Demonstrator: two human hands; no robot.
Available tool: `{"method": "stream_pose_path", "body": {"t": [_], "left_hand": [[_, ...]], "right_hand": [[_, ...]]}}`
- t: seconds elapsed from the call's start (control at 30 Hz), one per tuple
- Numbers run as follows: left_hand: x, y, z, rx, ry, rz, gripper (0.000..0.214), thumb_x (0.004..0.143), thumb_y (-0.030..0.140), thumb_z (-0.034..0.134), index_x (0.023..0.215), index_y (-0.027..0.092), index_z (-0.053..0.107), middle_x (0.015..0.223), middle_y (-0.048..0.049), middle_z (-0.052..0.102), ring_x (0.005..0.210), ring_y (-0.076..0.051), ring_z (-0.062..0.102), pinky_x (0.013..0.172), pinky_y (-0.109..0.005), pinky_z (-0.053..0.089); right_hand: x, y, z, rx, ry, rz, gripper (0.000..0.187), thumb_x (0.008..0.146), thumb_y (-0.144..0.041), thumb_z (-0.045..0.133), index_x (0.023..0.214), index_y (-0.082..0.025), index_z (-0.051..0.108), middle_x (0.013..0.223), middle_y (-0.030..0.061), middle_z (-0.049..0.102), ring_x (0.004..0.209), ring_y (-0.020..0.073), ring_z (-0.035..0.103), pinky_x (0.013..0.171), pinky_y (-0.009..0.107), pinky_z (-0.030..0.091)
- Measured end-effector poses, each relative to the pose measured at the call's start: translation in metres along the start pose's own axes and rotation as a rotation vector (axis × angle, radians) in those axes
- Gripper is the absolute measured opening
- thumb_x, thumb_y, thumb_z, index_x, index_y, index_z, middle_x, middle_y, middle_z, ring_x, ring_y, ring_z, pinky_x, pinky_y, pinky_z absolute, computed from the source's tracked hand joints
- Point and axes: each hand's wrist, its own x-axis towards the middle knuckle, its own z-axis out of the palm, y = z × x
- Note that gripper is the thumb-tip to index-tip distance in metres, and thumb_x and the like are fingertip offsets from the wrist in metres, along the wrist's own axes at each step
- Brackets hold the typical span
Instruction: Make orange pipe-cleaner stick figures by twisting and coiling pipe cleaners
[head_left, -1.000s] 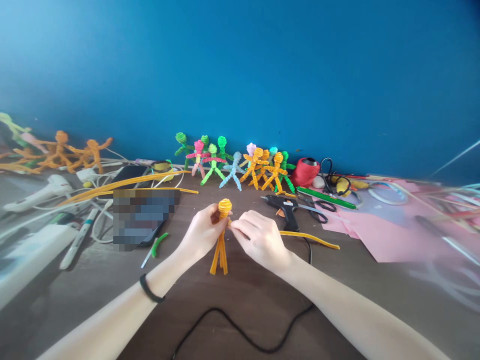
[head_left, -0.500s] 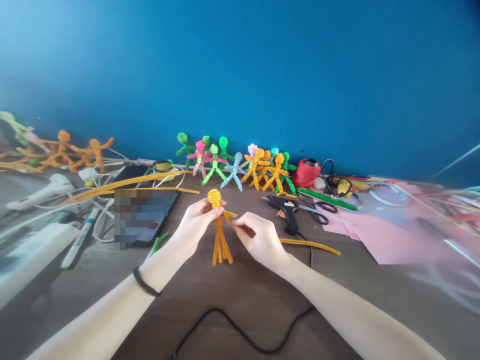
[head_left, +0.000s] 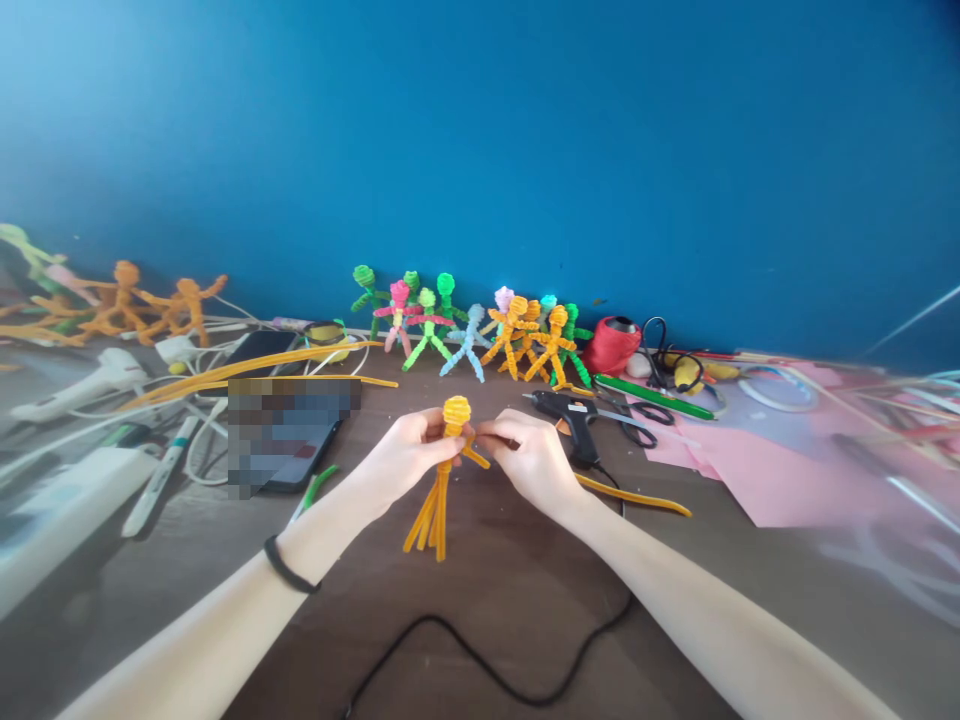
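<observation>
An orange pipe-cleaner figure (head_left: 442,480) with a coiled round head is held upright above the brown table (head_left: 510,610). My left hand (head_left: 405,460) pinches it just under the head, fingers closed on its neck. My right hand (head_left: 525,455) is closed on a short orange strand that sticks out to the right of the neck. The figure's loose strands hang down and splay near the table. A long orange pipe cleaner (head_left: 637,495) lies on the table just right of my right hand.
A row of finished pipe-cleaner figures (head_left: 465,325) stands against the blue wall. A black glue gun (head_left: 574,415), scissors (head_left: 637,410), red yarn (head_left: 611,345) and pink paper (head_left: 765,470) lie to the right. A phone (head_left: 289,430), cables and orange figures (head_left: 142,305) lie left. A black cord (head_left: 487,670) crosses the front.
The figure's head has shifted slightly right and its loose strands now swing to the lower left. My right hand has moved up and closer to the neck, still gripping the short strand.
</observation>
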Motion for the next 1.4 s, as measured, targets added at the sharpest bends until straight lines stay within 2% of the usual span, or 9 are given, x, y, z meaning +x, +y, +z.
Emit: {"method": "stream_pose_path", "body": {"t": [0.27,0.4,0.67,0.8,0.97,1.1,1.2,1.4], "left_hand": [[0.004,-0.007,0.0,0.17,0.066,0.075,0.019,0.065,0.027,0.058,0.079,0.014,0.058,0.071,-0.0012,0.062,0.064,-0.016,0.056,0.063,-0.028,0.045],[0.004,-0.008,-0.001,0.25,0.14,0.112,0.019,0.068,0.029,0.056,0.079,0.014,0.057,0.074,-0.0021,0.063,0.07,-0.018,0.059,0.063,-0.027,0.044],[0.004,-0.008,-0.001,0.222,0.256,0.155,0.019,0.066,0.028,0.058,0.078,0.014,0.059,0.077,-0.0043,0.065,0.076,-0.02,0.061,0.069,-0.028,0.046],[0.004,-0.006,-0.002,0.12,0.312,0.104,0.021,0.062,0.027,0.061,0.078,0.013,0.061,0.078,-0.0046,0.066,0.077,-0.02,0.06,0.07,-0.029,0.046],[0.004,-0.005,-0.005,0.002,0.305,0.095,0.02,0.063,0.027,0.063,0.079,0.015,0.064,0.081,-0.0032,0.065,0.079,-0.017,0.058,0.074,-0.027,0.044],[0.003,-0.005,-0.005,-0.043,0.249,0.087,0.018,0.063,0.026,0.064,0.078,0.014,0.065,0.075,-0.0018,0.063,0.069,-0.014,0.055,0.07,-0.027,0.044],[0.002,-0.005,-0.005,-0.064,0.198,0.073,0.02,0.064,0.027,0.064,0.079,0.014,0.065,0.077,-0.0026,0.063,0.066,-0.014,0.055,0.068,-0.027,0.044],[0.002,0.0,-0.006,-0.028,0.042,0.021,0.018,0.066,0.026,0.063,0.08,0.015,0.063,0.073,-0.0003,0.061,0.065,-0.012,0.054,0.067,-0.026,0.044]], "right_hand": [[0.001,-0.009,-0.008,-0.148,0.034,-0.125,0.017,0.08,-0.013,0.048,0.076,-0.016,0.065,0.065,0.0023,0.054,0.059,0.0109,0.051,0.056,0.021,0.041],[-0.001,-0.016,-0.006,-0.223,0.051,-0.197,0.019,0.082,-0.014,0.045,0.074,-0.016,0.062,0.065,0.0023,0.054,0.059,0.0104,0.051,0.057,0.02,0.041],[-0.012,-0.022,0.002,-0.506,0.04,-0.385,0.021,0.084,-0.013,0.042,0.073,-0.015,0.06,0.066,0.0038,0.057,0.062,0.0119,0.052,0.058,0.022,0.04],[-0.019,-0.022,0.009,-0.487,-0.019,-0.347,0.02,0.085,-0.013,0.041,0.083,-0.015,0.06,0.069,0.0039,0.057,0.063,0.0119,0.053,0.058,0.022,0.042],[-0.022,-0.017,0.013,-0.386,-0.112,-0.261,0.024,0.085,-0.012,0.04,0.1,-0.016,0.057,0.077,0.0048,0.059,0.069,0.0124,0.056,0.061,0.021,0.043],[-0.018,-0.012,0.011,-0.289,-0.105,-0.11,0.021,0.086,-0.019,0.041,0.087,-0.018,0.062,0.072,0.003,0.058,0.066,0.0116,0.056,0.061,0.02,0.042],[-0.014,-0.008,0.007,-0.232,-0.082,-0.028,0.019,0.084,-0.019,0.044,0.076,-0.019,0.061,0.069,0.0019,0.058,0.063,0.0114,0.054,0.06,0.021,0.04],[-0.005,-0.008,-0.003,-0.138,-0.076,0.032,0.014,0.08,-0.014,0.048,0.073,-0.018,0.06,0.071,0.0016,0.06,0.064,0.0124,0.054,0.06,0.022,0.039]]}}
